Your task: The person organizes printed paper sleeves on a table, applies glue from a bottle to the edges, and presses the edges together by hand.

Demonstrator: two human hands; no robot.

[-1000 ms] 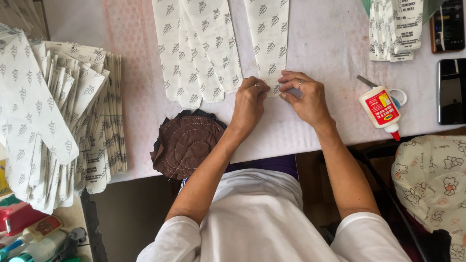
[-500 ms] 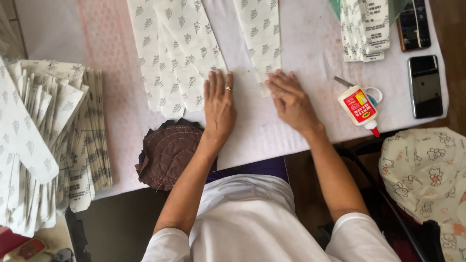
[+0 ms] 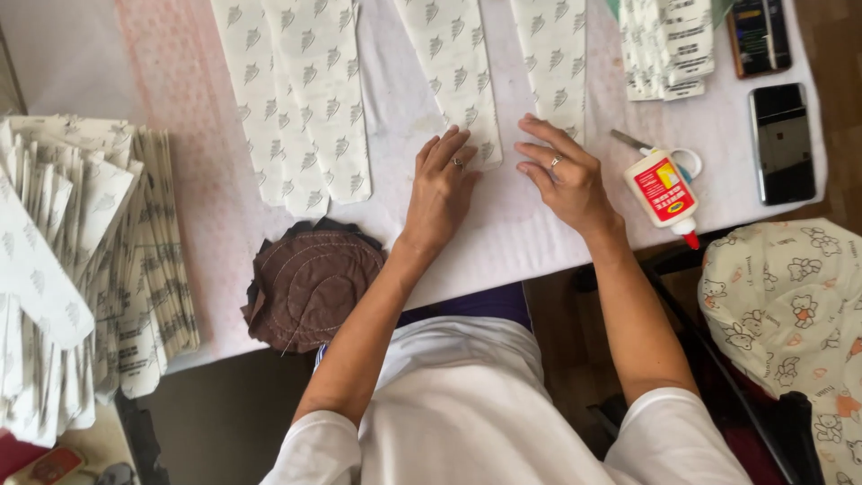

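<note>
Both hands flat, fingers spread, holding nothing. The left hand (image 3: 442,184) presses the near end of a long white paper strip printed with grey leaves (image 3: 453,76); the strip runs straight away from its fingertips across the counter (image 3: 503,242). The right hand (image 3: 567,175) rests just beside it, touching a second strip's (image 3: 552,63) end.

**Around the Work Surface**

A white glue bottle (image 3: 663,190) with a red label is lying near the table edge, its red tip pointing down-right. Two dark phones (image 3: 782,142) are resting at the upper right. A brown stitched cloth (image 3: 310,283) is sitting at the near edge, and printed paper stacks (image 3: 85,260) are piling up at left.
</note>
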